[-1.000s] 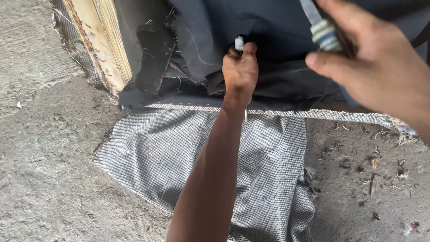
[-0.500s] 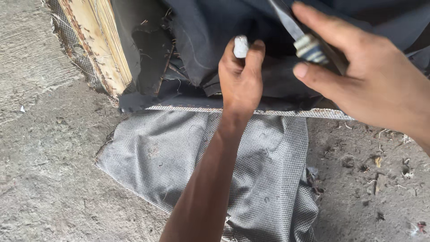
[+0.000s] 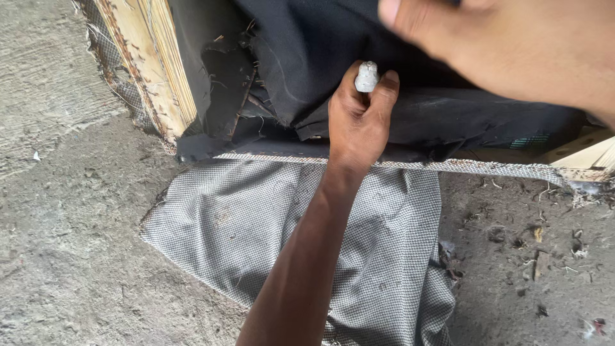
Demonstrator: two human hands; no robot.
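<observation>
- Left hand [image 3: 359,125] is a closed fist. Thumb and fingers [image 3: 387,86] pinch a small grey-white peg [image 3: 367,77].
- The peg pokes up out of the top of the fist. Only its top end shows; the rest is hidden in the hand, so can't tell what kind of tool it is.
- Peg's long way runs up the pic, away from the person, in line w/ the forearm.
- Peg tip sits right on the black cloth [image 3: 307,51], at a fold. The fist rests on that cloth too.
- Right hand [image 3: 512,48] is above and to the right of the peg, closer to the camera, near but apart from it.
- Right hand is blurry and cut off by the pic edge. Can't tell if its fingers are spread or holding something.
- Left hand is the one on the peg, so it's nearer.
- Left of the peg: a wood frame [image 3: 150,70], pale boards, w/ torn black cloth hanging beside it.
- Below the peg: a thin mesh strip [image 3: 487,168] along the frame edge, then grey checked cloth [image 3: 256,237] lying on the dirty floor [image 3: 64,224].
- Forearm crosses over the checked cloth.
</observation>
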